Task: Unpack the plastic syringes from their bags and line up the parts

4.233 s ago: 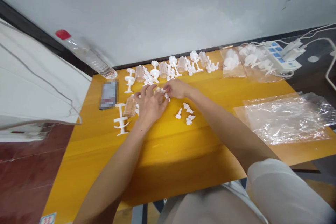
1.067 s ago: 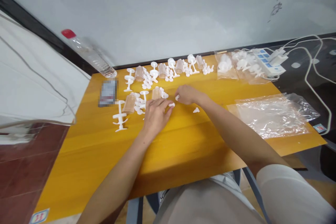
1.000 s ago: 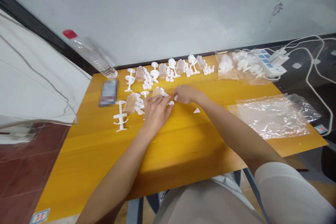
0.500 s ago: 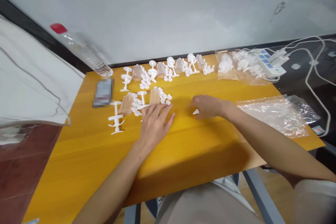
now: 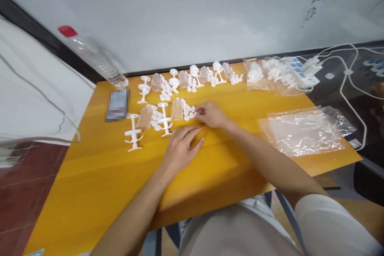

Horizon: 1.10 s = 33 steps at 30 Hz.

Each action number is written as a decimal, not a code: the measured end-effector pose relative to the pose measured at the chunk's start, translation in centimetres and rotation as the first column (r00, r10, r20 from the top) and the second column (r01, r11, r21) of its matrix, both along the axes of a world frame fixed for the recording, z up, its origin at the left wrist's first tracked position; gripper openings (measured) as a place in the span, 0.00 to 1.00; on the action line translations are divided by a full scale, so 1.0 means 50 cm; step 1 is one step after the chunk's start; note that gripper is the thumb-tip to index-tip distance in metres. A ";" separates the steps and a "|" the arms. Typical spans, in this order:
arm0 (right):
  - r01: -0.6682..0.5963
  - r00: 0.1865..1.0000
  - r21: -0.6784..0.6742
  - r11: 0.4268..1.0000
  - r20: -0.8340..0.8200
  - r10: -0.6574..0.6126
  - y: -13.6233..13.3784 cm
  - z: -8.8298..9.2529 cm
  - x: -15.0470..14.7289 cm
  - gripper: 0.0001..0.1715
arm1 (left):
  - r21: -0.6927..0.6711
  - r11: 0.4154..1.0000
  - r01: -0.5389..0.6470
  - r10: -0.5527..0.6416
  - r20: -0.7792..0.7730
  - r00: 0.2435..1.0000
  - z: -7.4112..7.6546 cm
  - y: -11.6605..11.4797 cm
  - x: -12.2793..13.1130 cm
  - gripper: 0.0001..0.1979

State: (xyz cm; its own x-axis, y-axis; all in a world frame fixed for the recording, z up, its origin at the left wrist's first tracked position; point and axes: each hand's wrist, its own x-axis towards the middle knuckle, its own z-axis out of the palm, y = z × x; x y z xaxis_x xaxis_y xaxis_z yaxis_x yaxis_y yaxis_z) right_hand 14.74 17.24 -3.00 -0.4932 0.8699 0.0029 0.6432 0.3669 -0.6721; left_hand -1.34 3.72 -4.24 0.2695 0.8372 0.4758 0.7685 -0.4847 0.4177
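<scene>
We have a small white plastic piece [image 5: 196, 113] pinched at the fingertips of our right hand [image 5: 211, 114], right at the edge of the near cluster of white parts [image 5: 187, 111] on the yellow surface [image 5: 210, 168]; the piece is tiny and partly hidden by the fingers, so we can only say it seems to be one of the little caps. The step in hand looks like adding this loose piece to the cluster, beside the ribbed translucent cup [image 5: 177, 109] and the white stemmed plunger [image 5: 164, 119]. The next move, as we judge it, calls for a light release just short of the cups so nothing standing gets tipped.

Our right hand is curled, thumb and forefinger closed narrow on the piece, wrist low, forearm reaching in from the lower right. Our left hand [image 5: 181, 149] lies flat and spread on the surface, palm down, holding nothing, its fingertips just short of the plunger.

Further left stand another ribbed cup [image 5: 145, 118] and a taller white plunger [image 5: 133, 138]. A second row of similar parts [image 5: 186, 80] lines the far edge, with a water bottle [image 5: 93, 57], filled plastic bags [image 5: 271, 75] and an empty clear bag [image 5: 303, 132] to the right
</scene>
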 end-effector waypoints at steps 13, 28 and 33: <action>0.186 0.864 0.324 0.928 0.396 -0.312 0.085 0.104 0.191 0.25 | -0.017 0.994 0.109 -0.109 -0.030 0.994 -0.010 -0.006 0.022 0.11; 0.221 0.741 0.542 0.811 0.447 -0.501 0.016 0.208 0.331 0.19 | -0.585 0.688 0.430 0.120 0.675 0.728 0.012 0.093 0.202 0.38; 0.067 0.918 0.533 0.843 0.299 -0.262 -0.104 0.300 0.293 0.18 | -0.266 0.946 0.185 0.023 0.625 0.780 0.091 0.131 0.230 0.50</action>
State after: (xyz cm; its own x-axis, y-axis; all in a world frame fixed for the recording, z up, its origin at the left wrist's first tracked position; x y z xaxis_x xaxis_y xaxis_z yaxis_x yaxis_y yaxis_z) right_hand 29.38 12.04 11.99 -0.3950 0.8615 0.3189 0.8783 0.4560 -0.1439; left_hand 10.15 10.26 0.30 0.0815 0.9521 0.2946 0.2605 -0.3057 0.9158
